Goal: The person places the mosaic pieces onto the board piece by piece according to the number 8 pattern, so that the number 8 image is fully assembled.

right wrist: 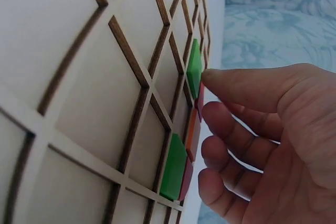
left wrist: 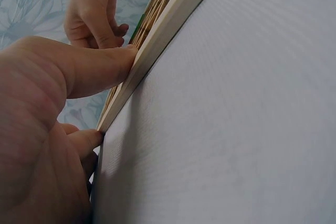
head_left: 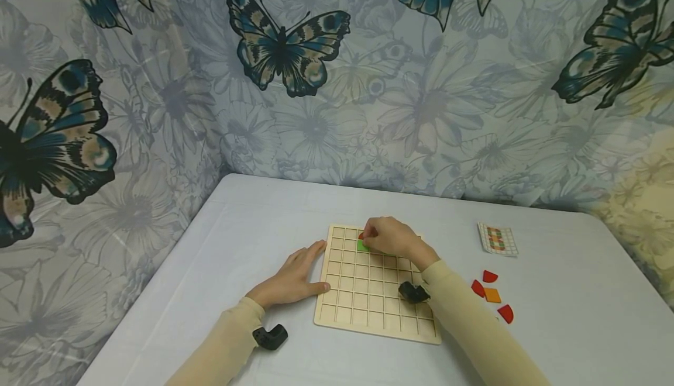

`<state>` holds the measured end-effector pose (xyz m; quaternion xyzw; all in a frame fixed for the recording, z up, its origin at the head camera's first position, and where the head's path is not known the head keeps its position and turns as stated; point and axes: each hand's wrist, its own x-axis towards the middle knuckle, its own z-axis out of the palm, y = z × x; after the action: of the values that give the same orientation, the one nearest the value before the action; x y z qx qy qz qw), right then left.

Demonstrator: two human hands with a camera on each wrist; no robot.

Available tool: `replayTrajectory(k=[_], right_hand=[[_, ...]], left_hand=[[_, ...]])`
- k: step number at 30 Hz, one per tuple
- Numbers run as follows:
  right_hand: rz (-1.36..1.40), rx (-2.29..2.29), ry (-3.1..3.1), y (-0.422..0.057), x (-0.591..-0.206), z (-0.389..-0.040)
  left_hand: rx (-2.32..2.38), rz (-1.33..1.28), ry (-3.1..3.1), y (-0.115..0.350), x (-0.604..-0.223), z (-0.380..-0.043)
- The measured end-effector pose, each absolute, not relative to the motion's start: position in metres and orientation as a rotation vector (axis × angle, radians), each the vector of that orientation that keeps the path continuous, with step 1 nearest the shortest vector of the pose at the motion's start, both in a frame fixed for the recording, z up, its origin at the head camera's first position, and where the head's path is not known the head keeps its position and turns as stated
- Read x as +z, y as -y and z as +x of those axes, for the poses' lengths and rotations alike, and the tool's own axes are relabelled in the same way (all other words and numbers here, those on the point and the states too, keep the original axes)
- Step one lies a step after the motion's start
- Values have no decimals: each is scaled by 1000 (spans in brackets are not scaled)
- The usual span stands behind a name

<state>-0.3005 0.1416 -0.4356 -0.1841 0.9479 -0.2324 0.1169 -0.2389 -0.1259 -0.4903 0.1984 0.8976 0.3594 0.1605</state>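
From above, I see a wooden board [head_left: 361, 302] with a grid of squares lying on the white table [head_left: 263, 216]. The left hand [head_left: 292, 278] lies at its left edge, fingers fairly straight, thumb over the rim. The right hand [head_left: 392, 237] is bent over the far rows, its fingertips at a red piece [head_left: 360, 235] just beyond a green square [head_left: 363, 245]; that hand hides the cells behind it. To the right of the board, three red pieces [head_left: 490, 276] and an orange square [head_left: 492, 295] lie loose on the table, so I'd judge the laying out of pieces partway along. Farther back is a card [head_left: 497, 240] printed with a red, orange and green pattern on a grid.

From the left wrist, the thumb presses on the board's edge and a finger touches its side; neither wraps round it.

From the right wrist, more of what's done shows: near the board's far edge sit two green squares, with an orange piece [right wrist: 192, 135] and red between and behind them. Thumb and curled fingers are right by the nearer red, but whether they pinch it or merely touch I can't tell.
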Motion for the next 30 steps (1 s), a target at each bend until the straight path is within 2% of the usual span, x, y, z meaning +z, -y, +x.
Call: replayTrajectory(k=[17,30], right_hand=[[-585,-908,-2759,-175,-398,-265],[-583,-847,-2893,-218,-378,-224]], left_hand=[[1053,527,-2557,123,-490,-238],[1038,546,-2563,123,-491,-238]])
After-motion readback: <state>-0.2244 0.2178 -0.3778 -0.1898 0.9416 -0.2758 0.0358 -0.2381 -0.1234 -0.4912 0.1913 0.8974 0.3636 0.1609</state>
